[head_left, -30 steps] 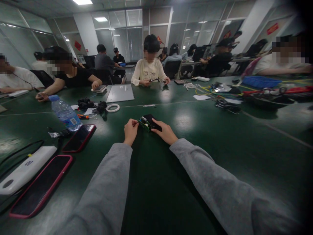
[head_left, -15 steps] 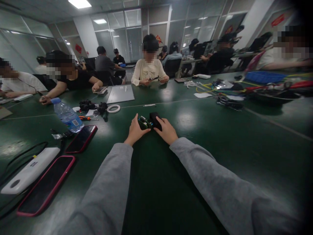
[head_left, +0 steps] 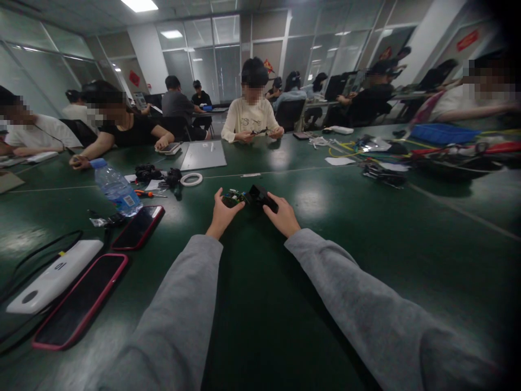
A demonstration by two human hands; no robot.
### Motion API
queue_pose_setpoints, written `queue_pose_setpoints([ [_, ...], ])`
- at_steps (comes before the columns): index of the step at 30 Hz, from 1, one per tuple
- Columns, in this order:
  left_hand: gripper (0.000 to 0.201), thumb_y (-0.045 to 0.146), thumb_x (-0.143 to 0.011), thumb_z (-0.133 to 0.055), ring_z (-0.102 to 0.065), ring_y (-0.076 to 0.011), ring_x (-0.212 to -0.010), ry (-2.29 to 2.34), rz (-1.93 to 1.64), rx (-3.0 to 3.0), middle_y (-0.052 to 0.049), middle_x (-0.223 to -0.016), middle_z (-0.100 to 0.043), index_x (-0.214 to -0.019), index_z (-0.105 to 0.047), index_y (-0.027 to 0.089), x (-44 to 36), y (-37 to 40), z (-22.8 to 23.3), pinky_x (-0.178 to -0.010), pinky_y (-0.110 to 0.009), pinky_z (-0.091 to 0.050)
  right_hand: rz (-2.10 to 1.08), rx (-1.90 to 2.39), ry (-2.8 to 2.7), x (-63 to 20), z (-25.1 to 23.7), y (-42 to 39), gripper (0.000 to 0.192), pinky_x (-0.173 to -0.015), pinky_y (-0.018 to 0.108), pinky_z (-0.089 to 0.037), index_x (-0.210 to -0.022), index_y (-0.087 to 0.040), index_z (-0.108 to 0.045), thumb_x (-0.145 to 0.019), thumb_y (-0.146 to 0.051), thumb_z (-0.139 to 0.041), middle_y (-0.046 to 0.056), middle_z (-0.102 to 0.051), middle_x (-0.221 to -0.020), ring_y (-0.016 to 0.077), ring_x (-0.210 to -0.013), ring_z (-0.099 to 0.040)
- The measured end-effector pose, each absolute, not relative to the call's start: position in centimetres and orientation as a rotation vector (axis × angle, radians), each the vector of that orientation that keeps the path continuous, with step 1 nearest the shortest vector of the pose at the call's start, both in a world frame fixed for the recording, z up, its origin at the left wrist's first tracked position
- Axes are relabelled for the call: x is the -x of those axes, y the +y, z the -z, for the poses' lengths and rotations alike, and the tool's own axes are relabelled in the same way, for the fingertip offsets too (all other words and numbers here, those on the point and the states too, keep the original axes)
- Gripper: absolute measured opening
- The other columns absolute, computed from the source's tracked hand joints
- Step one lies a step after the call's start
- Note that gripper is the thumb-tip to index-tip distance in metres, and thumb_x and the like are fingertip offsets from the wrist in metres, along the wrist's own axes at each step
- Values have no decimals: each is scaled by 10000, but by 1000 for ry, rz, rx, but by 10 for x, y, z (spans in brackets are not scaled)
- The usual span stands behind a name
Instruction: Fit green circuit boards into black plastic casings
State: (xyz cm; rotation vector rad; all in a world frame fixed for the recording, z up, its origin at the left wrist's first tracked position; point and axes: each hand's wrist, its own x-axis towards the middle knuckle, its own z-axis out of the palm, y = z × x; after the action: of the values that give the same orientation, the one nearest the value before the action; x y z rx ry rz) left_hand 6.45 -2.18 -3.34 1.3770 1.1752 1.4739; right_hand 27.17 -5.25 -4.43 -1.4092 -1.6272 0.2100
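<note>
Both hands grip one small assembly out at arm's length over the green table. Clasped in the left hand is a small green circuit board, the thumb lying over its near edge and the fingers curled under it. At its right, the right hand grasps a black box, fingers closed along the near side of it. Board and box sit close together between the two hands; whether they are joined or only touching I cannot tell. The box tilts, its far left corner raised. Whether the pair rests on the table or is lifted just off it is not clear.

Left of the left hand, well apart from it, a clear water bottle with a blue cap stands tilted in the view, and just in front of it lies a phone with a red rim. Nearer the person on that side lie a second red-rimmed phone and a white power bank. Beyond the hands lie a white ring of tape, a heap of black parts and a grey laptop. Across the table a person in a cream top holds something small in both hands. To the right, far off, a blue tray and loose cables lie on the table.
</note>
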Motion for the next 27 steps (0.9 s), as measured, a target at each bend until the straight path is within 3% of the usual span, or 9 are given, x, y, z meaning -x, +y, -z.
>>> queue_pose_setpoints([
  [4, 961, 377, -609, -820, -550, -229, -1160, 1174, -1471, -1197, -145, -1296, -506, -1387, -279, 217, -59, -17, 33, -1033, -381, -382, -374, 1403, -1518, -276, 46, -47, 501, -857, 419, -516, -1258, -166, -584, -809, -389, -579, 104, -617, -1080, 210, -864, -602],
  [10, 828, 349, -674, -768, -585, -175, -1111, 1096, -1474, -932, -97, -1259, -544, -1353, -304, 248, -54, -10, 32, -1001, -343, -425, -508, 1327, -1459, -279, 49, -42, 440, -951, 429, -467, -1213, -188, -613, -844, -409, -521, 69, -621, -1164, 220, -1025, -588],
  [18, 272, 330, -805, -548, -661, -157, -891, 786, -1423, -684, -47, -959, -658, -1046, -532, 204, -41, -14, 17, -954, -358, -461, -505, 1404, -1401, -283, 53, -39, 363, -974, 433, -445, -1111, -207, -650, -901, -362, -398, 49, -648, -1113, 227, -1069, -585],
  [24, 317, 468, -804, -477, -640, -205, -997, 760, -1386, -608, -82, -911, -639, -940, -537, 188, -33, -15, 17, -913, -351, -489, -397, 1396, -1484, -276, 49, -45, 559, -996, 465, -413, -1230, -159, -544, -856, -572, -499, 128, -580, -1175, 266, -1123, -525],
  [27, 352, 501, -776, -496, -619, -234, -1038, 704, -1384, -620, -105, -940, -635, -933, -535, 189, -30, -15, 19, -912, -384, -487, -235, 1417, -1615, -274, 48, -48, 657, -994, 498, -395, -1258, -134, -508, -771, -559, -628, 161, -537, -1202, 305, -1135, -485],
])
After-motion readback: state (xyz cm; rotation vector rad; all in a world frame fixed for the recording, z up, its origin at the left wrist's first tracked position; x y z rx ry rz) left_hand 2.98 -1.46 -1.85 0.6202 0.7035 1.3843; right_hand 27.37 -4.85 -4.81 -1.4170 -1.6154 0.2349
